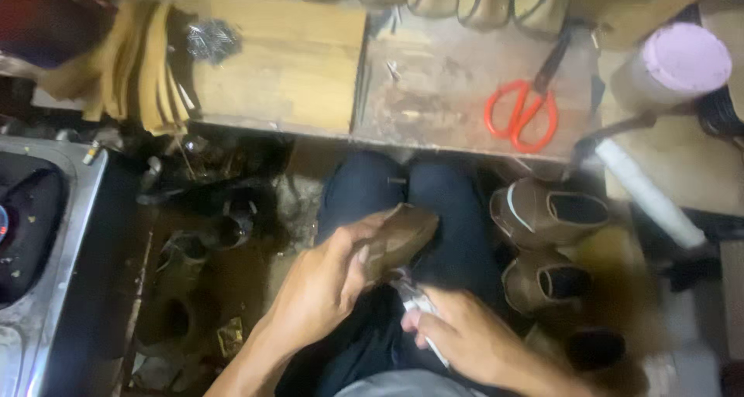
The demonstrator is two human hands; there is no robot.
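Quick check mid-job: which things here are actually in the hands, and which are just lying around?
In hand:
left hand holds the brown shoe
right hand grips a small pale tool

Lying about:
red scissors
two brown shoes beside the knee
pink-lidded container
white roll
tan strips

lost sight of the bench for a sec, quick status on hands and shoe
Left hand shut around brown shoe over the lap. Right hand pinching a small metal tool at the shoe's underside. Nothing between them; red scissors lie apart on the workbench.
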